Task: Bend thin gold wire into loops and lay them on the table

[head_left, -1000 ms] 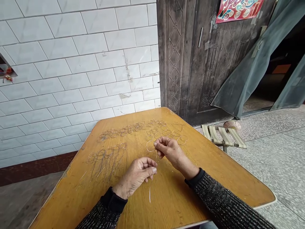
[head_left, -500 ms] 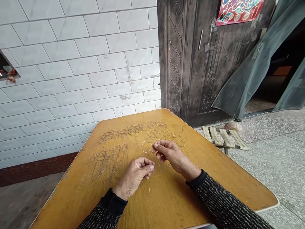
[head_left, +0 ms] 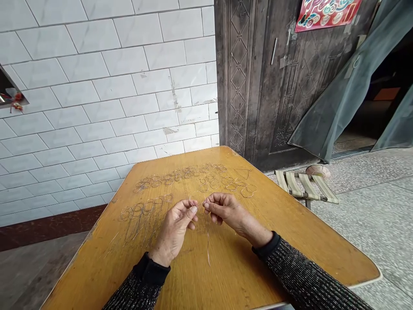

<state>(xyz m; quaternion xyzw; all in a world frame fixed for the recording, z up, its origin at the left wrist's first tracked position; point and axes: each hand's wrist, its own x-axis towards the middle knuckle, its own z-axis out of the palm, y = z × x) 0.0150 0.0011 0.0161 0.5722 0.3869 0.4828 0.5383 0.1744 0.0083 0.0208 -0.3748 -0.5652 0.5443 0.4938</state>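
Over the middle of the table, my left hand (head_left: pixel 176 226) and my right hand (head_left: pixel 230 215) are close together, thumb and forefinger pinched on each. Between them runs a thin copper-coloured wire (head_left: pixel 208 245), its tail hanging down below my right fingertips. A small curve of the wire shows above my left fingertips; the rest of its loop is hidden by the fingers. Beyond my hands lie looped wire shapes (head_left: pixel 213 182). To the left, more wire loops with long straight tails (head_left: pixel 142 215) rest on the wood.
The yellow-brown wooden table (head_left: pixel 258 267) reaches to a white tiled wall (head_left: pixel 129 86). A row of wire loops (head_left: pixel 167 178) and a wire triangle (head_left: pixel 243 173) lie at its far end. A striped folding stool (head_left: pixel 306 187) stands right of the table, before a dark door (head_left: pixel 258 86).
My left hand has moved up and closer to my right hand and now pinches the wire's loop. The round loop that stood out left of my right fingers is now mostly hidden.
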